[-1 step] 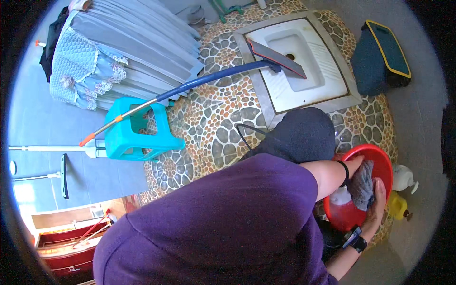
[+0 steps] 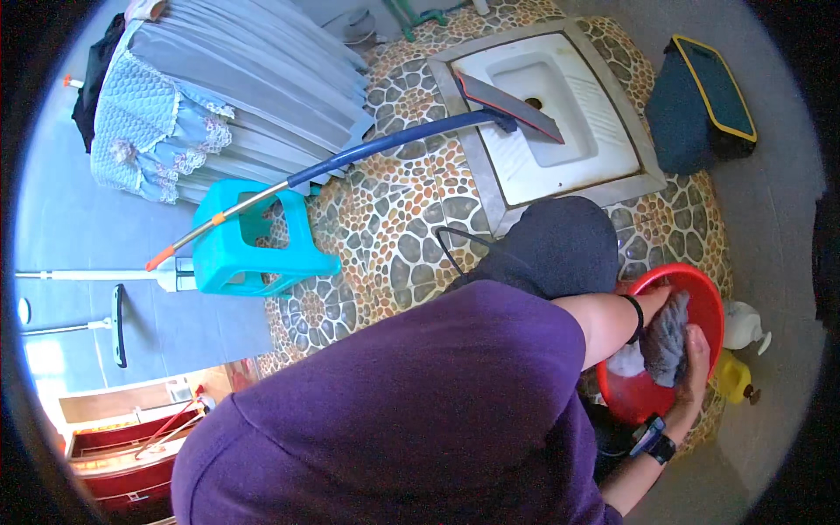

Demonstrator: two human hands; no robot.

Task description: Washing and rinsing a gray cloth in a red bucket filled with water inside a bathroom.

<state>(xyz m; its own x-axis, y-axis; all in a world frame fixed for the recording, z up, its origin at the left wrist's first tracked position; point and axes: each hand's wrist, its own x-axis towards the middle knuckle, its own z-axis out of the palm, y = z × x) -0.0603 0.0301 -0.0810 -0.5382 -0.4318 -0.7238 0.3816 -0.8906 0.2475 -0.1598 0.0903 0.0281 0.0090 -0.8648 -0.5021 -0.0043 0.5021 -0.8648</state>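
At the right, a red basin (image 2: 648, 409) stands tilted toward me on the pebble-patterned floor. Inside it a wet-looking grey cloth (image 2: 667, 343) is bunched between my two hands. My left hand (image 2: 654, 303), below a black wrist band, closes on the cloth's upper end, its fingers partly hidden behind the cloth. Along the cloth's right side lies my right hand (image 2: 697, 357), fingers curved against it, with a dark watch (image 2: 648, 435) on the wrist. A whitish patch (image 2: 626, 360), cloth or suds, rests in the basin beside the grey cloth.
A white bottle (image 2: 744, 327) and a yellow bottle (image 2: 733, 378) stand beside the basin by the wall. Ahead are a squat toilet (image 2: 573, 164) and a dark bin (image 2: 687, 114). A blue-handled squeegee (image 2: 376, 149) leans across a turquoise stool (image 2: 229, 254). Left hangs a pale-blue cover (image 2: 262, 96).
The grey cloth has shifted slightly in my hands and its folds look different. The basin's rim sits a touch higher.
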